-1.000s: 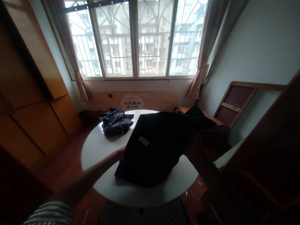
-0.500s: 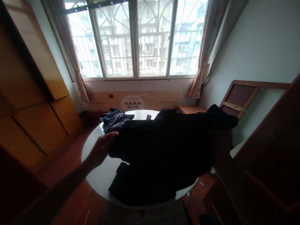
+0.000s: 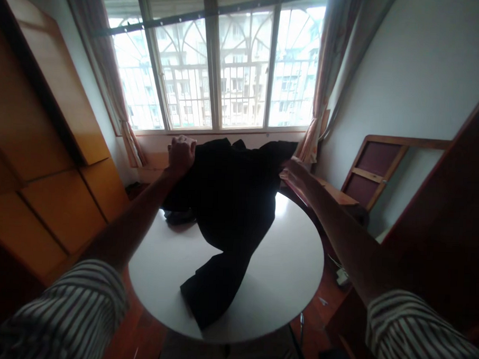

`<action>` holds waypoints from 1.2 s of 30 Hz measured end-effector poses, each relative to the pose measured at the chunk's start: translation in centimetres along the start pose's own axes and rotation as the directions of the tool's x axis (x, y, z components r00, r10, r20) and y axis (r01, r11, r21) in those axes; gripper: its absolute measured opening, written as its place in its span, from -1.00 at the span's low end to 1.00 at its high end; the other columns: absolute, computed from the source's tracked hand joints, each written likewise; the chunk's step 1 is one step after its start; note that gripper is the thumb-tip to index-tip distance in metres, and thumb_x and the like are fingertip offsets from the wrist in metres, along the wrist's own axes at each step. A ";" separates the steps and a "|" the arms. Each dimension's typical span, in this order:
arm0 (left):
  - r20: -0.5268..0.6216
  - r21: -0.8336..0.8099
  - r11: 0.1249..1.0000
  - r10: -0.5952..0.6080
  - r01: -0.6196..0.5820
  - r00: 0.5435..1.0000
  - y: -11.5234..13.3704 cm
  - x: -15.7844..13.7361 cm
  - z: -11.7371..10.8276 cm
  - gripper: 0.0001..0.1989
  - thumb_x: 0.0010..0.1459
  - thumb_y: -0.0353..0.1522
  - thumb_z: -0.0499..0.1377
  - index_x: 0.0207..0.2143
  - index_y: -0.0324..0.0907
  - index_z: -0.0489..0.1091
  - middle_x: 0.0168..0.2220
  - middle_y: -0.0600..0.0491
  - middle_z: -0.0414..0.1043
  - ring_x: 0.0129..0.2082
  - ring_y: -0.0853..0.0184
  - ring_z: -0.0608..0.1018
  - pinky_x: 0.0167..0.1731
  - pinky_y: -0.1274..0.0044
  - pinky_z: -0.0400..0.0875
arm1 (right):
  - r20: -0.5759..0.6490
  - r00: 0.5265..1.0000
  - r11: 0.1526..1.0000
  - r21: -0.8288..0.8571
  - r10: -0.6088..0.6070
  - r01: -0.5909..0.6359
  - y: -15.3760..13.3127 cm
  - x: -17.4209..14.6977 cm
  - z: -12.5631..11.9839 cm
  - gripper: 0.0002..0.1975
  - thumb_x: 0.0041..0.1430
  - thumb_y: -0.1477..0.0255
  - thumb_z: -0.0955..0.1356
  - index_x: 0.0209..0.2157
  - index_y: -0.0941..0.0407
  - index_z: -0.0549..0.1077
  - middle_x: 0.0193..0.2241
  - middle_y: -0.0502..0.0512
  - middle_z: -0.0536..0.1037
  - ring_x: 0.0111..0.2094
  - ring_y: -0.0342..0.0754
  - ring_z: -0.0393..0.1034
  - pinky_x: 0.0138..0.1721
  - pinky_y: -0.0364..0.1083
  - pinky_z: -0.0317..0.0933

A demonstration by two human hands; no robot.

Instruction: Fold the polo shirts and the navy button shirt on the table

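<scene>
A black garment hangs spread between my two hands above the round white table. One long part of it trails down onto the tabletop toward the near edge. My left hand is closed on its upper left side, raised toward the window. On the upper right side, my right hand grips the cloth, its fingers slightly blurred. Whether the garment is a top or trousers I cannot make out in the dark. Behind it, at the table's left, lies a dark crumpled piece of clothing, mostly covered from view.
Wooden cabinets stand on the left. Beyond the table is a barred window with curtains tied at both sides. A wooden-framed panel leans by the right wall, near a low wooden piece of furniture. Cables lie on the floor at right.
Both hands have lifted the black garment higher and farther toward the window. It was bunched across the table and now hangs down narrower. My right hand has come into clear view.
</scene>
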State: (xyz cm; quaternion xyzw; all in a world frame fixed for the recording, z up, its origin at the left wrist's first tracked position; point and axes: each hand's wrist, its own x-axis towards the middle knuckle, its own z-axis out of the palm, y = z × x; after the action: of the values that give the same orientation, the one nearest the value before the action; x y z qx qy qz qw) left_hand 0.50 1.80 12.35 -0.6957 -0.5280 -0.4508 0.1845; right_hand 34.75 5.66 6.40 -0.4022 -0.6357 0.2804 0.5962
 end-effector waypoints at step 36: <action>0.708 -0.382 0.596 -0.303 0.707 0.638 -0.4 -25.0 13.3 -0.63 -0.06 -0.12 0.34 -0.55 -0.20 0.33 -0.64 0.17 0.31 -0.63 0.45 0.36 -0.63 0.63 0.13 | 0.895 0.396 0.463 -0.445 0.204 0.766 3.5 -19.9 9.4 -0.78 0.30 0.52 0.26 -0.13 0.11 0.52 -0.29 0.20 0.59 -0.32 -0.03 0.50 -0.33 -0.14 0.20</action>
State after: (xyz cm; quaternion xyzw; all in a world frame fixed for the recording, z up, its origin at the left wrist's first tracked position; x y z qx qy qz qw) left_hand 4.99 -2.51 -15.23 -0.6240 -0.5575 -0.4016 -0.3721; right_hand 25.39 -8.24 -8.36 -0.2870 -0.9563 -0.0269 -0.0487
